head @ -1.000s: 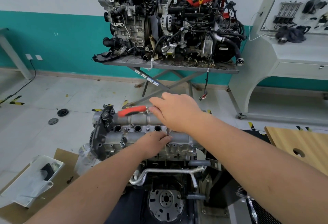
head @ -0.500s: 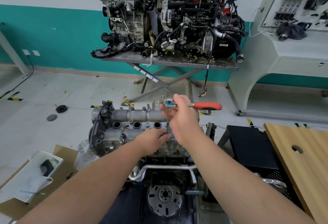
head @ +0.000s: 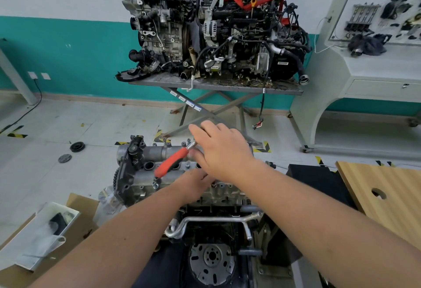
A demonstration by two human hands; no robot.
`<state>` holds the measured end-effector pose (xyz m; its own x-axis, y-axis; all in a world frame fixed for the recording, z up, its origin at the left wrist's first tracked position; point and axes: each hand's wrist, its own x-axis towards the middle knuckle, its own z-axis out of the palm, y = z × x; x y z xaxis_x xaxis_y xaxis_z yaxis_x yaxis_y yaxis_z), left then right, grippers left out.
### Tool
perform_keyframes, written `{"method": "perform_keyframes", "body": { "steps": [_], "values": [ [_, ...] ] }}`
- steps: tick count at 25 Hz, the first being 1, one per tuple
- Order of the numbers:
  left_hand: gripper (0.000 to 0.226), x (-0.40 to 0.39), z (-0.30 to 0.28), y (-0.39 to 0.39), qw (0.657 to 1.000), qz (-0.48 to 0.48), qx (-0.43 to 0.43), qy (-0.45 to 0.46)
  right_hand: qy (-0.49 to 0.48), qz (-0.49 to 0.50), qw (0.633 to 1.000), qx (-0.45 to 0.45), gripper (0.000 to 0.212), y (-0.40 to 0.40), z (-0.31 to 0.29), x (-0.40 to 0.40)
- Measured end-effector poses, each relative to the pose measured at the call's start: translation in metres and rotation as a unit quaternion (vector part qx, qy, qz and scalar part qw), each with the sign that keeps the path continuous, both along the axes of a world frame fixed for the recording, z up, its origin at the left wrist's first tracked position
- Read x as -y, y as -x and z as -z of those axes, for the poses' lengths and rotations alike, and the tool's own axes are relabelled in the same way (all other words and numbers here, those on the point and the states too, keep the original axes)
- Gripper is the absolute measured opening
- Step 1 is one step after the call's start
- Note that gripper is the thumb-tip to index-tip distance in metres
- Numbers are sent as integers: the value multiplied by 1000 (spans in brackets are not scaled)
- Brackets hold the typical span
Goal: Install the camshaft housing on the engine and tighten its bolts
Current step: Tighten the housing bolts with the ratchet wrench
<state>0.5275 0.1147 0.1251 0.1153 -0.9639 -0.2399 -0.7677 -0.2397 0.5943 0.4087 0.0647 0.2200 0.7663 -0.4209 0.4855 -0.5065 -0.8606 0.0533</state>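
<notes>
Two engines point(head: 214, 28) on a grey table point(head: 284, 90) against the teal wall, well apart from the work. White console point(head: 364, 78) at right, parts on its panel. Engine point(head: 211, 230) in the foreground, flywheel point(head: 210, 262) facing the camera. Wooden board point(head: 391, 196) with a round hole, right of the engine. Cardboard point(head: 79, 226) on the floor at left, bearing a white tray point(head: 32, 240). Housing point(head: 145, 169) seated on top of the engine, bolts point(head: 155, 184) standing along its edges. Right hand point(head: 224, 151) over the housing, fingers curled round the head end of the ratchet point(head: 173, 162), whose red handle slants down to the left. Left hand point(head: 193, 184) beneath it, resting on the housing's near edge; fingertips hidden, so its grip cannot be told. Two black discs point(head: 76, 146) on the floor, left.
</notes>
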Motion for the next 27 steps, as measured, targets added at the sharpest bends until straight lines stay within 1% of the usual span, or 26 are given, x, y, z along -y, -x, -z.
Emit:
{"method": "perform_keyframes", "body": {
  "steps": [2,3,5,7,8,9,10,11,12,13,14,15,16,17,18,19,20,21,22,23,24,25,27],
  "values": [
    [46,2,-1,-2,1000,0,-6,-13,-22,18,995,-91,60,1,-14,3],
    [46,3,-1,-2,1000,1,-10,-14,-34,19,991,-126,60,2,-22,5],
    [47,2,1,-2,1000,2,-10,-11,-54,24,986,-153,52,4,-35,9],
    [49,0,1,-1,1000,1,-4,-4,-88,53,983,-150,40,0,-44,9],
    [50,-1,1,0,1000,3,-2,-1,-156,72,977,-129,36,-3,-47,9],
    [50,-2,1,0,1000,6,-1,3,-280,89,953,-69,32,-6,-48,11],
    [49,-2,1,0,1000,9,1,7,-457,95,884,31,26,-7,-47,12],
    [48,-3,0,-1,1000,12,6,9,-627,84,761,144,20,-7,-46,9],
    [46,-2,0,0,1000,16,11,11,-737,58,628,244,16,-5,-42,6],
    [44,-2,-2,0,1000,20,16,10,-789,30,516,331,13,-2,-37,5],
    [44,-2,-2,1,1000,22,17,9,-805,9,431,407,15,1,-30,5],
    [45,-2,-2,0,1000,20,14,8,-801,-9,372,468,18,1,-21,6],
    [45,-2,-2,0,1000,18,12,8,-786,-21,349,510,19,-1,-12,7],
    [45,-2,-2,0,1000,17,9,9,-764,-28,367,529,17,-2,-5,5],
    [44,-2,-1,0,1000,16,8,6,-733,-28,430,526,16,-5,2,1],
    [43,-2,-1,0,1000,17,11,5,-685,-18,530,500,19,-7,9,-3],
    [40,-2,0,0,1000,17,9,2,-606,-11,647,463,20,-8,17,-8],
    [36,-2,1,1,1000,13,10,2,-487,-21,758,434,24,-9,22,-12],
    [33,-3,-1,2,1000,9,1,11,-344,-45,848,402,30,-8,28,-12],
    [31,-5,-3,4,999,7,-22,28,-202,-72,911,352,35,-8,33,-8],
    [29,-7,-4,4,998,8,-43,52,-88,-84,946,301,40,-7,35,-4],
    [25,-7,-3,4,996,8,-50,67,-17,-76,963,260,46,-6,34,-1],
    [22,-8,-5,3,998,20,-38,55,34,-37,979,198,52,-4,27,2]
  ]
}}
